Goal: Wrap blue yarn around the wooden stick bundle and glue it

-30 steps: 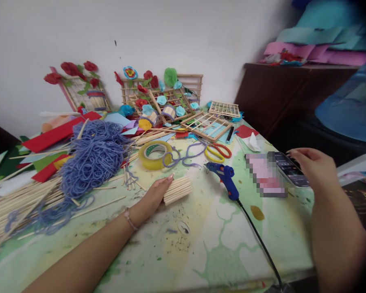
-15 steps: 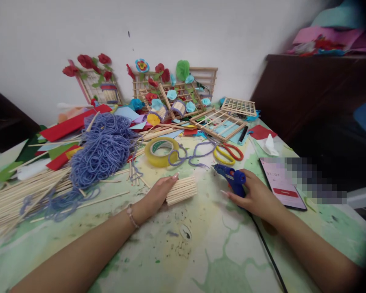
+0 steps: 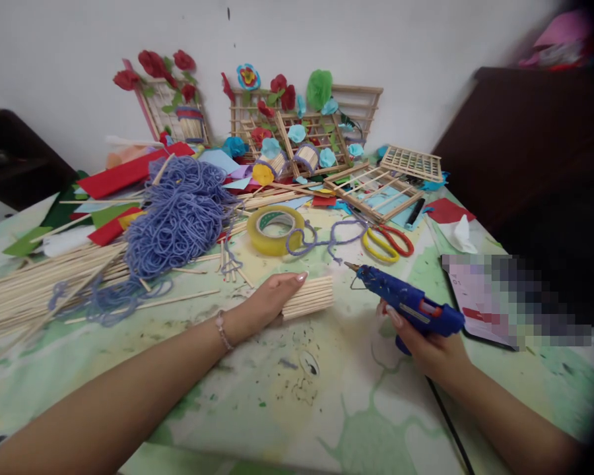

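My left hand (image 3: 272, 300) grips a small panel of short wooden sticks (image 3: 311, 297), laid side by side, with the thumb on top. To its right, my right hand (image 3: 433, 349) is wrapped round the handle of a blue glue gun (image 3: 408, 300). The gun's nozzle points left, a little to the right of the stick panel and apart from it. A black cord runs down from the gun. Behind the panel lies a roll of yellow tape (image 3: 276, 229) with purple yarn over its right edge. Scissors (image 3: 386, 243) with yellow and red handles lie beyond the nozzle.
A heap of purple yarn (image 3: 178, 218) and long wooden sticks (image 3: 44, 290) cover the left. Stick frames (image 3: 376, 191) and paper flowers (image 3: 319, 90) stand or lie at the back by the wall. A phone (image 3: 478, 307) lies at the right, near white tissue (image 3: 462, 236).
My right hand has raised the glue gun, which now shows its side and lies nearer the camera. The view has shifted, moving the scene. My left hand still holds the stick panel.
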